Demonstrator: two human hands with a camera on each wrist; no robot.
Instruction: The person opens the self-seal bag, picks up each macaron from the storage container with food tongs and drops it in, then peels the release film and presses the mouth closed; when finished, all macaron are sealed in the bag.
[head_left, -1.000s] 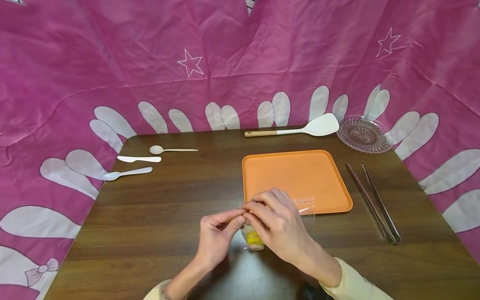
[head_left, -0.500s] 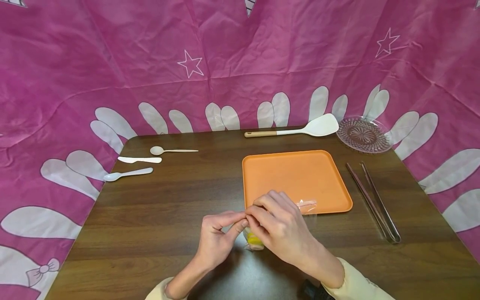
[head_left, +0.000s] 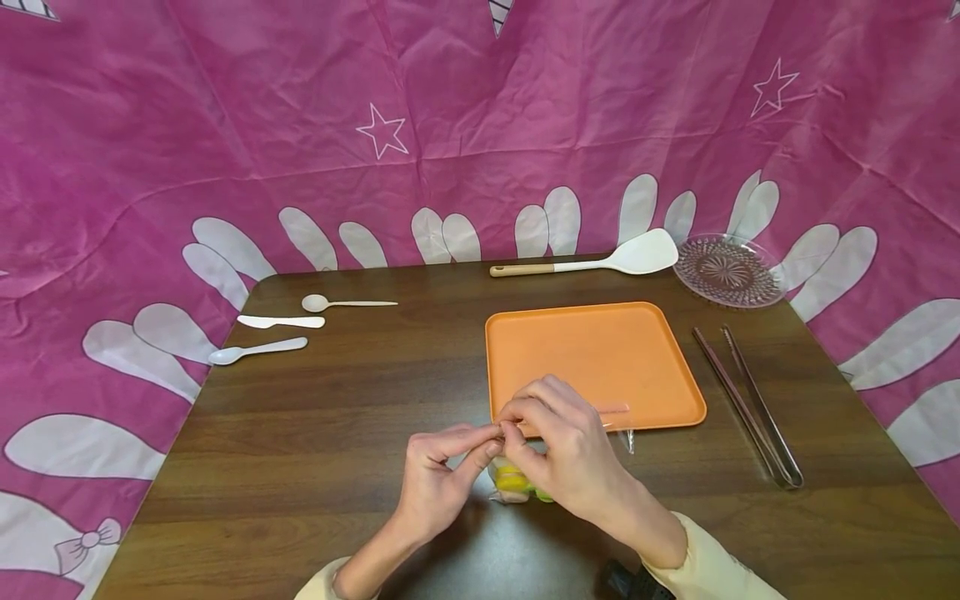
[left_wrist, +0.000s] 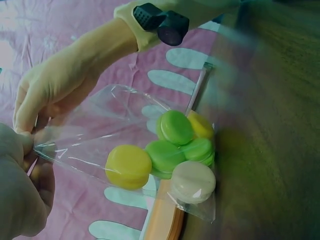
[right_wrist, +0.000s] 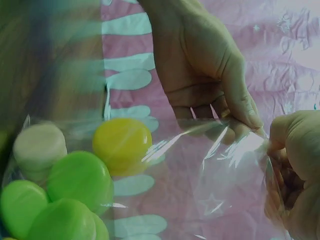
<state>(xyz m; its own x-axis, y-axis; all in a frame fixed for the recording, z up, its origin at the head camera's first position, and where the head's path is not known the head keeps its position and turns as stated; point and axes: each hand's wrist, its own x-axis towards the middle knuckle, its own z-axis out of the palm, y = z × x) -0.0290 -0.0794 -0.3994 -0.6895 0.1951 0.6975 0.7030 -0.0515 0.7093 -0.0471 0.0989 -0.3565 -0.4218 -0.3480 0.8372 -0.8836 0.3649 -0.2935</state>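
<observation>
Both hands meet at the top corner of a clear plastic bag point(left_wrist: 90, 132), which hangs between them near the front of the table. My left hand point(head_left: 446, 479) pinches that corner between thumb and forefinger. From the other side, my right hand point(head_left: 570, 446) pinches the film right beside the left fingertips. Inside the bag are several macarons: a yellow macaron point(left_wrist: 128, 166), a green macaron point(left_wrist: 175, 127) and a cream macaron point(left_wrist: 192, 181) show well in the left wrist view. They lie gathered in the bag's lower end. In the head view the right hand hides most of them.
Beyond the hands lies an orange tray point(head_left: 585, 350), overlapped by the bag's edge. Metal tongs point(head_left: 750, 408) are to its right. A white spatula point(head_left: 637, 252) and a glass plate point(head_left: 727, 271) are at the back. Two spoons point(head_left: 258, 350) point(head_left: 315, 303) and a white knife point(head_left: 281, 322) lie left.
Both hands have shifted slightly to the right, still together at the bag's corner. A bit of green now shows beside the yellow macaron under the right hand, and the bag's far edge has moved.
</observation>
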